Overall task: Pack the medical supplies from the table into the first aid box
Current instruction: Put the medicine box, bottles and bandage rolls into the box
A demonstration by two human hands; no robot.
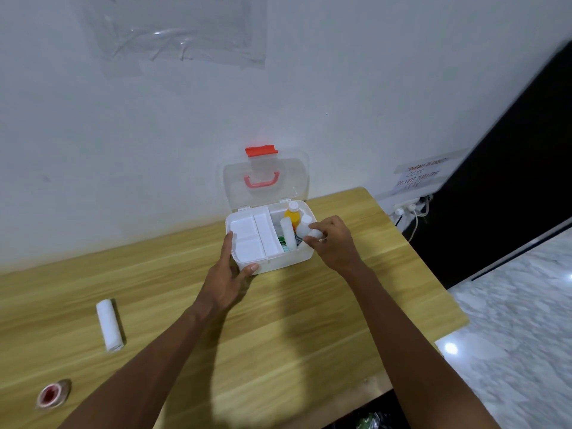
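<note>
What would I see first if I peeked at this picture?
You'd spot the white first aid box open at the back of the wooden table, its clear lid standing up with a red handle. Two hands are busy there: the left hand steadies the box's front corner while the right hand lowers a small white bottle inside. A white bandage roll lies alone near the left.

White first aid box (272, 261) open; bandage roll (110, 325) on table, left.
</note>
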